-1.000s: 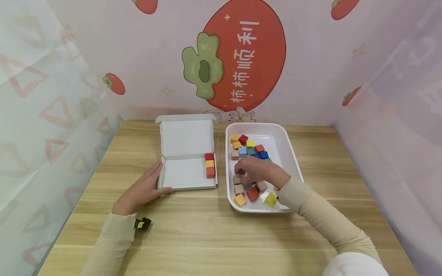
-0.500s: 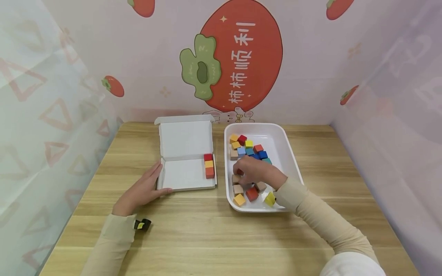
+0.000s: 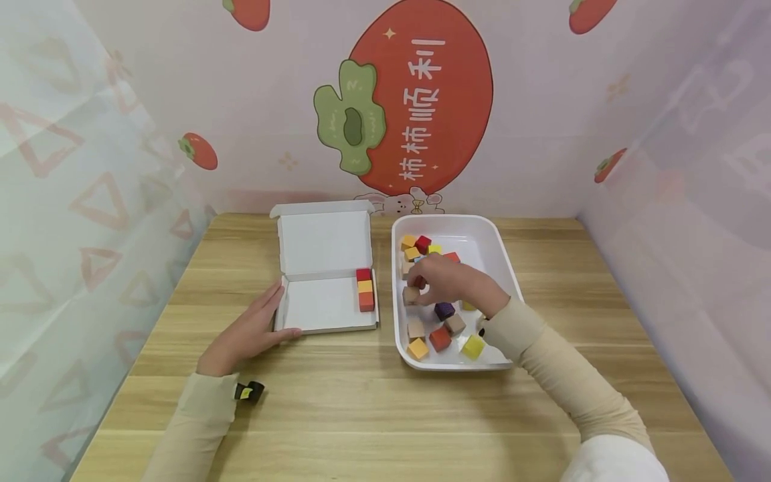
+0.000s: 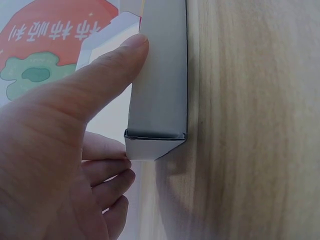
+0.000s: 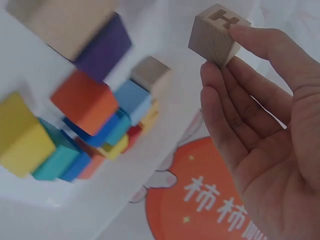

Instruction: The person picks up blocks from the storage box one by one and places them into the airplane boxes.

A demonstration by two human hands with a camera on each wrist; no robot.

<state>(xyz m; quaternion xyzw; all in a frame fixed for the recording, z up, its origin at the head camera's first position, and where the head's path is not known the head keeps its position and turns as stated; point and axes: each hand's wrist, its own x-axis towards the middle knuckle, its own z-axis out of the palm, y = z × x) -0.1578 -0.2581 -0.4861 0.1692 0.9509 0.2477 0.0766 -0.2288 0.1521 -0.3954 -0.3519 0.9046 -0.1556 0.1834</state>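
My right hand (image 3: 454, 281) pinches a plain wooden cube (image 5: 218, 34) between thumb and fingertips, over the white tray. A dark letter-like mark shows on the cube's top face in the right wrist view. My left hand (image 3: 243, 335) rests at the near left corner of the open white cardboard box (image 3: 322, 304). Its thumb lies along the front wall (image 4: 159, 75) and its straight fingers touch the left side. Inside the box, a dark red cube (image 3: 363, 274), a yellow-orange cube (image 3: 365, 286) and an orange-red cube (image 3: 366, 302) stand in a row against the right wall.
The white tray (image 3: 512, 268) holds several loose coloured cubes, among them a purple cube (image 3: 444, 310), a red cube (image 3: 440, 339) and a yellow cube (image 3: 473, 346). The box lid (image 3: 325, 241) leans back. A printed wall (image 3: 536, 134) stands behind the wooden table (image 3: 337, 415).
My right hand has moved slightly away from me and lifted the wooden cube from its place among the others, uncovering the purple cube. My left hand and the box keep their places.
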